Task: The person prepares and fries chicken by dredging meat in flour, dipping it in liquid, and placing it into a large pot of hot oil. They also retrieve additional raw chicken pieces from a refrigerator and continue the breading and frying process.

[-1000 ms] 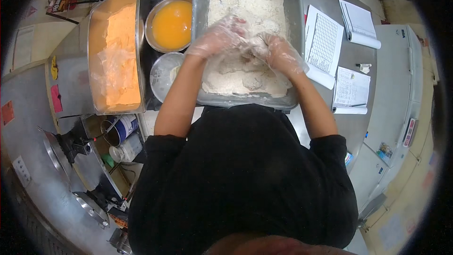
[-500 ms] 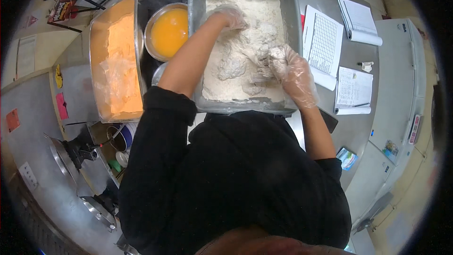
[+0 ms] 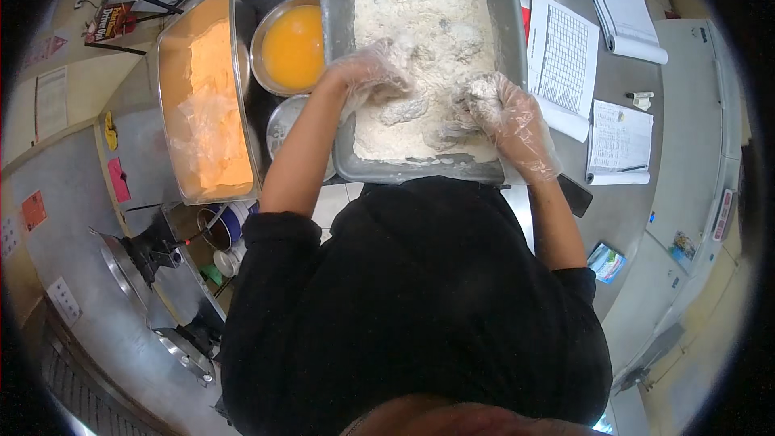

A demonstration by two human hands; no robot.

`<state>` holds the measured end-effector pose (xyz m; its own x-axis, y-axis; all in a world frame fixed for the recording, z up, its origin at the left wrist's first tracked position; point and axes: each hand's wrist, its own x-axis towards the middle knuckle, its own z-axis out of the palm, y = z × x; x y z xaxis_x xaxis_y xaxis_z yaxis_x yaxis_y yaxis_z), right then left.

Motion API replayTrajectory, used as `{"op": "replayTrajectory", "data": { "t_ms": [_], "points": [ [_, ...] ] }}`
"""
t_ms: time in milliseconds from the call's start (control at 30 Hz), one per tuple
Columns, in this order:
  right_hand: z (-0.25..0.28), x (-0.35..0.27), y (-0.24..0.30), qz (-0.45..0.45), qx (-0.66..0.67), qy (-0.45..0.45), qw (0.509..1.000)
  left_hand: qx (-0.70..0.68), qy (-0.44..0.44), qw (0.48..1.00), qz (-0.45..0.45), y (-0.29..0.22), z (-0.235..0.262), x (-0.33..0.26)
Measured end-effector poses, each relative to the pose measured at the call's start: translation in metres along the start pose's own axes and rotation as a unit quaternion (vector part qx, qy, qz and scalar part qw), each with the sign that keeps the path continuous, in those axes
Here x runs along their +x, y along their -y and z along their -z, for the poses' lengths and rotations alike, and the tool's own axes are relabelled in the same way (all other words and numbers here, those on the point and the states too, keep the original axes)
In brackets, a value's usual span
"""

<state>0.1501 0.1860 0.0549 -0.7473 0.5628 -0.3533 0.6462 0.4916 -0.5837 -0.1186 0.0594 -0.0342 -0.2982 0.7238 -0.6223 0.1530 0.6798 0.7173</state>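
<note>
Head | left hand (image 3: 371, 69) angled inward | right hand (image 3: 510, 123) curled (gloved) | over powder (image 3: 424, 12)

Worktop (image 3: 620, 60) dull silver-grey, grey tub (image 3: 339, 8) filled with cream-white powder (image 3: 420, 12), lumps (image 3: 404, 111) mottled paler white. Left grip (image 3: 375, 71) and right grip (image 3: 508, 119) in colourless see-through gloves (image 3: 526, 144), smeared white. Shirt (image 3: 416, 299) plain black. Bright orange-yellow liquid (image 3: 292, 47), silver bowl (image 3: 256, 52); softer orange mass (image 3: 214, 73), silvery pan (image 3: 242, 40). White sheet (image 3: 561, 40) ruled in dark grid. On grey metal, notes: yellow one (image 3: 111, 131), pink one (image 3: 119, 179), orange-red one (image 3: 34, 210).
</note>
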Motion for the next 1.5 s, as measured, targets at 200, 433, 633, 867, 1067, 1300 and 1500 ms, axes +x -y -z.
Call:
{"op": "replayTrajectory", "data": {
  "t_ms": [200,433,633,867,1067,1300,1500],
  "points": [
    [0.0,-0.002,0.005,0.037,0.01,-0.049,0.998,0.107,-0.226,0.968,0.017,-0.008,-0.033,0.033],
    [0.002,-0.007,0.0,0.032,0.077,-0.047,0.995,0.105,-0.335,0.935,-0.046,-0.016,-0.024,0.086],
    [0.009,-0.004,0.013,0.065,-0.093,-0.001,0.994,0.255,-0.016,0.962,-0.095,-0.028,-0.01,0.111],
    [0.01,0.0,0.015,0.004,-0.09,0.056,0.994,0.286,0.063,0.949,-0.12,0.025,0.01,0.098],
    [0.002,0.003,0.008,0.046,-0.115,0.024,0.992,0.296,-0.075,0.942,-0.14,0.006,-0.004,0.049],
    [0.005,0.0,0.014,0.055,-0.126,0.025,0.99,0.455,0.069,0.882,-0.103,-0.074,-0.007,0.042],
    [0.004,-0.004,0.008,0.046,-0.12,0.016,0.992,0.53,0.087,0.841,-0.067,-0.103,-0.017,0.025]
  ]
}}
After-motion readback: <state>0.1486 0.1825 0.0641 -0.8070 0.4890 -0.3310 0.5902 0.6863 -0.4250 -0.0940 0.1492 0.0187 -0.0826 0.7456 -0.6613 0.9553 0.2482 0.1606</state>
